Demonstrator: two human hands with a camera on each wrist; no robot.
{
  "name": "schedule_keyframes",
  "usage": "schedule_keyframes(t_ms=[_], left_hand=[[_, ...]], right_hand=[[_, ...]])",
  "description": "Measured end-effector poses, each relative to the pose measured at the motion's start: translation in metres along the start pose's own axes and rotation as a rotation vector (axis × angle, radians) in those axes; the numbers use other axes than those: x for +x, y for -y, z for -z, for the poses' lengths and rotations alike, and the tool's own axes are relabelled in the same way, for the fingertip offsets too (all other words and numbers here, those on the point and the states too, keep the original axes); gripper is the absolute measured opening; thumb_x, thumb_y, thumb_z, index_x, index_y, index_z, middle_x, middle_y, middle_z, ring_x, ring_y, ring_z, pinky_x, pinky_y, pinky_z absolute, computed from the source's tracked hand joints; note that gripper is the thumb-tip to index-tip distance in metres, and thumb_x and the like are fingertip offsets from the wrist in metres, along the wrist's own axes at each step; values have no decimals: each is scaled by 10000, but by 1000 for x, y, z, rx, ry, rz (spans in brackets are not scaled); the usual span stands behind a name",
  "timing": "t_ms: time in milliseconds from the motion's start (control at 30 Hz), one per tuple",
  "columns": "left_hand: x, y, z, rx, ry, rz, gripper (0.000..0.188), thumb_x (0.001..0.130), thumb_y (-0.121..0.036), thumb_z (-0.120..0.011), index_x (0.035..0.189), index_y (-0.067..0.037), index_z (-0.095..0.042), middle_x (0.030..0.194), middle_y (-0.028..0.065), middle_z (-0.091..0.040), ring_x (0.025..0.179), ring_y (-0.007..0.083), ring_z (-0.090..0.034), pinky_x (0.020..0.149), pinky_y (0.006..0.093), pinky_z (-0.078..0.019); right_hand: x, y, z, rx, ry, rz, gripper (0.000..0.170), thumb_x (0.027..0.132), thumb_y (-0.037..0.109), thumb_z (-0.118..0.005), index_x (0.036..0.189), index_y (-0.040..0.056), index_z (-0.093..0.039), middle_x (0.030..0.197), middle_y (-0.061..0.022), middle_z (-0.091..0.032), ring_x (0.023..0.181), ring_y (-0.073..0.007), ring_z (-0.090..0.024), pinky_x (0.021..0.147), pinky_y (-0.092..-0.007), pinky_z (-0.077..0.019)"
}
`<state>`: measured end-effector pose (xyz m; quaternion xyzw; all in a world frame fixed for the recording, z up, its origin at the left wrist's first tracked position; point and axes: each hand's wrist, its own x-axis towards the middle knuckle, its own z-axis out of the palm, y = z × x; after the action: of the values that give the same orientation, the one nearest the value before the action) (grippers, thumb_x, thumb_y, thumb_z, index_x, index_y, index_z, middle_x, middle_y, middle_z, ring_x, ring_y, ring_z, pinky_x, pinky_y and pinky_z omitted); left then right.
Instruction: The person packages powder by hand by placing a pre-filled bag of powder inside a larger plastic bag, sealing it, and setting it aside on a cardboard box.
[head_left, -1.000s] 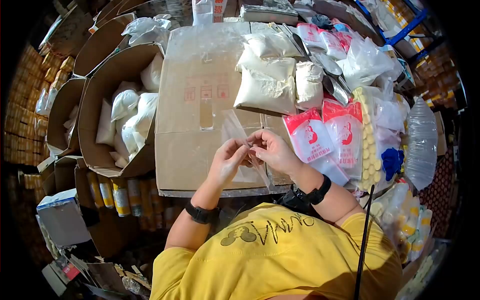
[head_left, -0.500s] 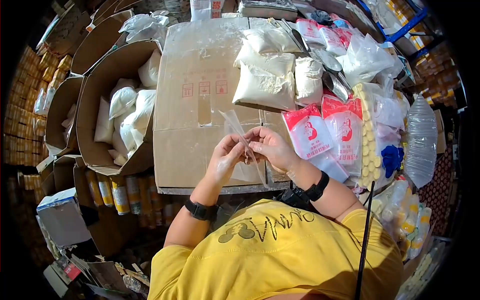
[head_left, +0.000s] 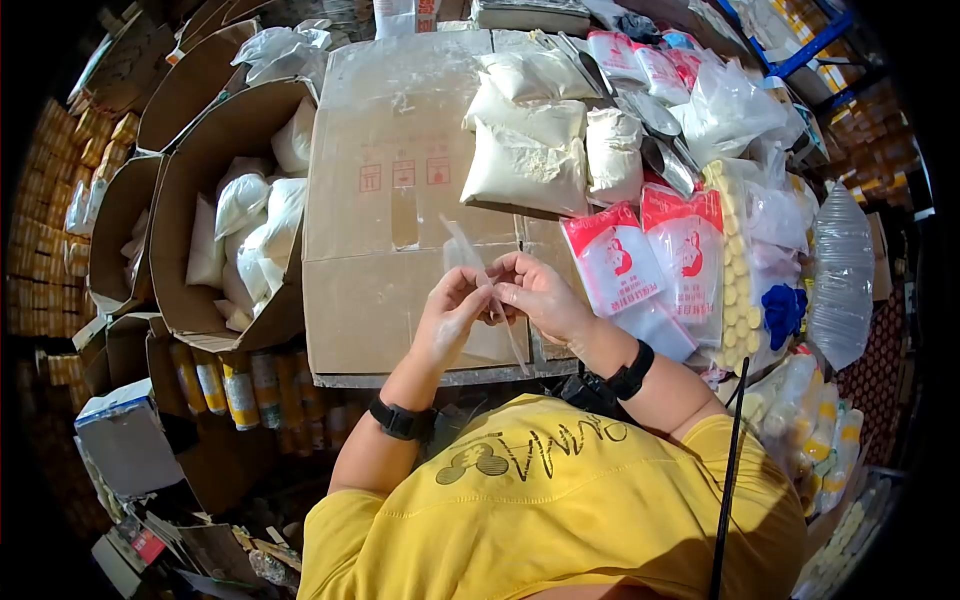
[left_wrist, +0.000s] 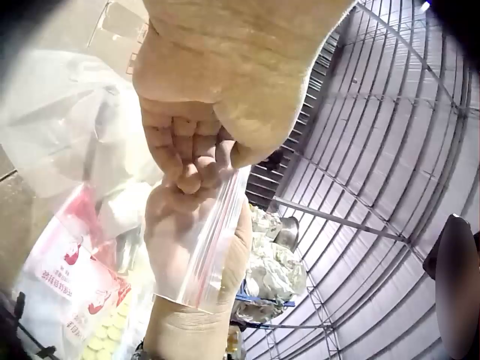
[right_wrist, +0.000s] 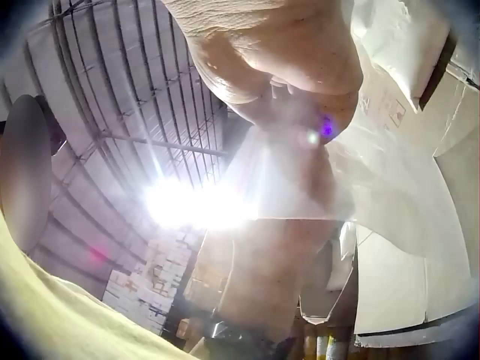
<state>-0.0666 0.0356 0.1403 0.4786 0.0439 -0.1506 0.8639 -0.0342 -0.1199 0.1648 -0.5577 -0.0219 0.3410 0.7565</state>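
Observation:
In the head view, both hands meet over the cardboard sheet (head_left: 360,290) and hold a clear zip-lock bag (head_left: 460,253) at its edge. My left hand (head_left: 452,312) pinches it between thumb and curled fingers. The right hand (head_left: 541,302) grips it close beside, the fingertips of both hands nearly together. Red and white zip lines of the bag (left_wrist: 204,259) cross in front of the right palm in the left wrist view. The thin film of the bag (right_wrist: 405,202) spreads out below the right hand (right_wrist: 292,56) in the right wrist view, where glare hides part.
Right of the hands lie red-and-white printed packs of bags (head_left: 613,260). Behind them are filled bags of pale powder (head_left: 525,170) and a metal scoop (head_left: 672,168). An open carton (head_left: 172,265) with white bags stands at left; a blue cloth (head_left: 783,312) lies far right.
Both hands keep their hold on the zip-lock bag and stay almost in place. The bag has turned slightly, its near end shifting a little to the left.

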Motion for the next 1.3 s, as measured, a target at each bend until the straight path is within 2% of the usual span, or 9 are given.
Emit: schedule_keyframes(t_ms=[167,267,467,567,667,767,1067,1167,1300], left_hand=[[-1,-1,-3,95,-1,-26,81,882,-101,-531,891,-26,-500,735,43,-578,653,94,-548,582,218,-438],[2,4,-1,231,-36,-79,86,879,-96,-529,884,-13,-508,718,36,-573,643,88,-545,576,219,-440],[2,2,2,327,-84,-13,82,877,-83,-519,879,-2,-532,722,31,-580,644,94,-554,557,221,-443],[1,-3,3,289,-32,21,78,882,-84,-518,895,-10,-539,777,37,-598,676,107,-566,600,229,-452],[-1,-5,4,194,9,-47,87,886,-95,-510,894,-15,-544,773,36,-604,681,110,-572,606,233,-452],[-2,-6,3,204,-12,-24,93,886,-104,-511,892,-19,-547,763,38,-606,679,112,-572,609,237,-448],[-3,-7,7,237,33,-20,79,877,-105,-521,877,-31,-550,752,43,-607,679,112,-566,602,229,-429],[-3,-7,9,225,60,-22,74,875,-109,-527,878,-38,-550,765,42,-608,689,113,-563,605,226,-420],[-2,-8,10,227,67,3,70,875,-109,-524,885,-44,-548,779,30,-608,693,104,-560,600,217,-408]], right_hand=[[1,-4,4,-177,-7,47,158,874,47,-482,1025,1,-475,843,-64,-573,697,-115,-565,611,-256,-481],[1,-6,9,-174,-18,4,161,870,50,-494,1021,-4,-481,847,-63,-573,698,-112,-562,606,-252,-480],[-2,-3,7,-309,-22,64,175,864,47,-508,1032,2,-486,861,-48,-570,742,-96,-547,616,-235,-472],[-3,-8,5,-241,-48,134,211,864,56,-524,1071,28,-492,887,-18,-550,778,-83,-533,653,-229,-457],[-3,-6,3,-182,-13,145,255,870,49,-510,1123,27,-485,931,-17,-550,796,-77,-529,673,-227,-449],[-4,-1,-3,-177,-34,131,282,871,15,-479,1153,9,-477,919,-23,-557,755,-78,-533,650,-225,-460],[-4,-7,-2,-233,-31,132,253,881,13,-449,1127,-32,-487,921,-54,-571,777,-98,-547,705,-240,-462],[-2,-11,2,-230,3,127,240,896,41,-441,1117,-8,-518,962,-23,-567,845,-70,-523,743,-232,-445],[-4,-5,-1,-219,9,80,223,897,47,-446,1094,-14,-530,937,-26,-562,815,-78,-519,736,-232,-440]])
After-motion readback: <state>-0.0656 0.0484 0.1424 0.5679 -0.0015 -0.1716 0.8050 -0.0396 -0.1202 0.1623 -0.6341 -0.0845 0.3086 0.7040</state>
